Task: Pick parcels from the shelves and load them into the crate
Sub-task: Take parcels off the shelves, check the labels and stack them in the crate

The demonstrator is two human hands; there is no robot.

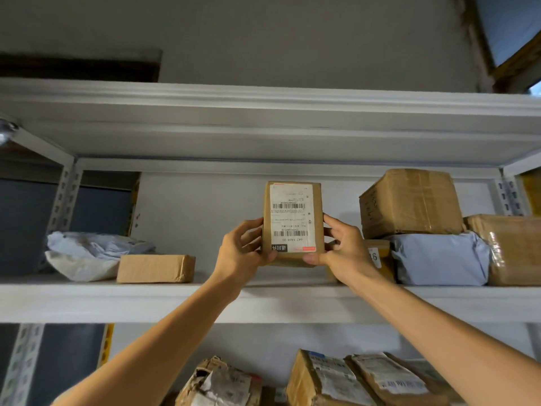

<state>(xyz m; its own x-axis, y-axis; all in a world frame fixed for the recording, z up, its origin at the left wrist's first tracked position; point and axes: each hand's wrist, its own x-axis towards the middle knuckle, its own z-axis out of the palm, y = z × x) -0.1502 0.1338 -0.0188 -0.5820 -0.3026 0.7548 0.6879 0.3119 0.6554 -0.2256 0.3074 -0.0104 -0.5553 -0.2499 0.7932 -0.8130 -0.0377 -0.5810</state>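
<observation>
With both arms raised in the head view, the left hand (244, 247) and right hand (341, 247) grip the lower sides of a labelled cardboard parcel (292, 222), fingers curled round it, upright just above the shelf (87, 300) between other parcels. Pick step looks underway; next, probably lower it to the crate, which is out of view.
</observation>
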